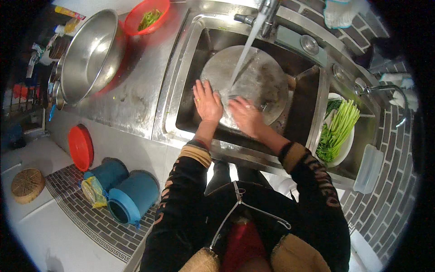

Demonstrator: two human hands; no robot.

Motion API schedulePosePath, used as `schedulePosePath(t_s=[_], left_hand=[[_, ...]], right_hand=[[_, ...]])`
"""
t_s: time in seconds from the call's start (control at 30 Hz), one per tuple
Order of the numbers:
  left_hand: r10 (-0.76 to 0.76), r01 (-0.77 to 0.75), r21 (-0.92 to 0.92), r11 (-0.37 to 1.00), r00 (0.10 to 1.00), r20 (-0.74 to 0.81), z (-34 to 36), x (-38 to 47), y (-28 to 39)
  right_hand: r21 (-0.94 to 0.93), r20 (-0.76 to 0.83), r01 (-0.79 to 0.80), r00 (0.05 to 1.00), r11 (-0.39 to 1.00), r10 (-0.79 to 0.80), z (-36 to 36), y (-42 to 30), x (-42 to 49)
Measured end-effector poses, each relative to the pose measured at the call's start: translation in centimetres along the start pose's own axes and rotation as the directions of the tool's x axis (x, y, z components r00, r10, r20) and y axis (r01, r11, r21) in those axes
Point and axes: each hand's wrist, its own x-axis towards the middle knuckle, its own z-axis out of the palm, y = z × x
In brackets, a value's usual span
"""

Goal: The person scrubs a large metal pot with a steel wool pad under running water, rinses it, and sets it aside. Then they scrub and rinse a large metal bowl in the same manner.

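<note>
A round, flat, worn grey disc (261,78), perhaps a metal lid or a board, lies in the left basin of a stainless steel sink (183,115). Water from the tap (268,13) falls onto it. My left hand (208,105) lies flat at the disc's left edge, fingers somewhat apart, with a ring on one finger. Blurred by motion, my right hand (246,114) is on the near part of the disc. Something dark shows at its fingertips, but I cannot tell whether it is held.
Left on the steel counter (136,85) stand a large metal bowl (90,56) and a red basket (166,13) with green pieces. Green stalks (343,125) fill a white bowl (348,149) at right, near a clear plastic container (368,170). Blue bins (139,190) occupy the floor.
</note>
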Motion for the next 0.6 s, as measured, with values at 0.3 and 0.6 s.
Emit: schedulePosePath(t_s=[0.3,0.6], left_hand=[[0.001,0.004,-0.06,0.998,0.996,0.09,-1.5,-0.3,0.2],[-0.133,0.136,-0.166,0.977,0.991,0.026,-0.4,0.2,0.5]], right_hand=[[0.198,-0.221,-0.893,0.362,0.405,0.906,-3.1,13.3,-9.3],[0.508,0.532,-0.85,0.185,-0.137,0.827,2.4,9.6,-20.8]])
